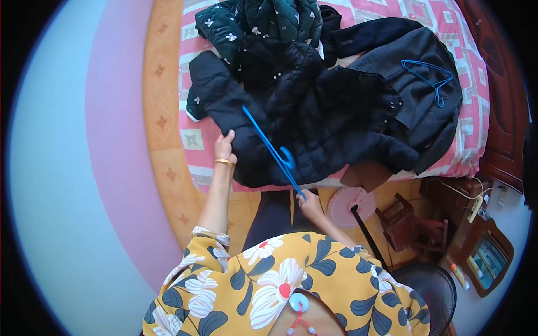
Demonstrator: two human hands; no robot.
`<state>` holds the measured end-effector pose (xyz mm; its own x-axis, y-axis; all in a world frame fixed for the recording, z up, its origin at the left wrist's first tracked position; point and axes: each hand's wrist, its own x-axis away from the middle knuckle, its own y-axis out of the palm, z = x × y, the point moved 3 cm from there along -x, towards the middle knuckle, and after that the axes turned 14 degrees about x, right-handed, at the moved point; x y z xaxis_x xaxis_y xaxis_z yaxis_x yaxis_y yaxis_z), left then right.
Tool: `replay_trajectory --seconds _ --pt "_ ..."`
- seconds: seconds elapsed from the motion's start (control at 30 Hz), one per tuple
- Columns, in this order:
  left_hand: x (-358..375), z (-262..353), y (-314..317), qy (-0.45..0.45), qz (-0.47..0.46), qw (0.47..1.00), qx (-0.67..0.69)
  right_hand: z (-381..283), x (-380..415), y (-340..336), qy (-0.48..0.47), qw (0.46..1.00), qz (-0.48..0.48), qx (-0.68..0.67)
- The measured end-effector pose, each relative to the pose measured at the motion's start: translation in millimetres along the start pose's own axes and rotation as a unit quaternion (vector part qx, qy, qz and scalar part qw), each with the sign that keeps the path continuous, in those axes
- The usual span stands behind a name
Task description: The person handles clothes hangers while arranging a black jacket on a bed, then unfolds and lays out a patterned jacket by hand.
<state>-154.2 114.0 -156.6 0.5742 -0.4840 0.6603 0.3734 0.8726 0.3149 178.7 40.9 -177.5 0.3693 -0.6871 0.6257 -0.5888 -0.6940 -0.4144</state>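
Note:
My left hand (225, 148) is closed on the edge of a black padded jacket (314, 140), which lies spread over the near side of the bed. In my right hand (309, 204) is one end of a blue clothes hanger (268, 147), seen nearly edge-on. Its far end reaches over the jacket, and its hook points to the right. Beyond the jacket lies a dark green quilted coat (280, 19) with small white bow shapes. A dark grey garment (417, 89) lies to the right, with a second blue hanger (428, 70) on top.
Under the clothes is a bed with a pink and white patchwork cover (196, 162). A pink round-topped stool (352, 207), a small wooden chair (396, 223), a black fan (431, 283) and a mirror (493, 257) stand at the right. A pale wall (67, 168) runs along the left.

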Motion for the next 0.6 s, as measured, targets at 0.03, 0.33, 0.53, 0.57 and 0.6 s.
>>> replay_trajectory --seconds 0.03,0.33,0.53,0.57,0.6 --pt "5.7 15.9 4.9 0.033 -0.044 0.998 -0.014 -18.4 5.5 -10.9 -0.037 0.999 0.024 -0.028" --pt "19.8 -2.4 -6.5 0.048 -0.055 0.992 -0.099 -96.9 29.5 -54.4 -0.208 0.968 0.11 -0.089" --pt "40.8 3.7 3.5 0.054 -0.015 0.994 -0.098 -65.3 44.1 -51.9 -0.134 0.984 0.103 -0.052" --pt "39.5 -0.1 5.2 0.04 -0.013 0.997 -0.065 -85.0 50.6 -58.8 -0.152 0.978 0.077 -0.119" --pt "37.7 -1.6 11.2 0.03 -0.013 0.999 -0.028 -96.3 50.3 -64.1 -0.174 0.966 0.051 -0.183"
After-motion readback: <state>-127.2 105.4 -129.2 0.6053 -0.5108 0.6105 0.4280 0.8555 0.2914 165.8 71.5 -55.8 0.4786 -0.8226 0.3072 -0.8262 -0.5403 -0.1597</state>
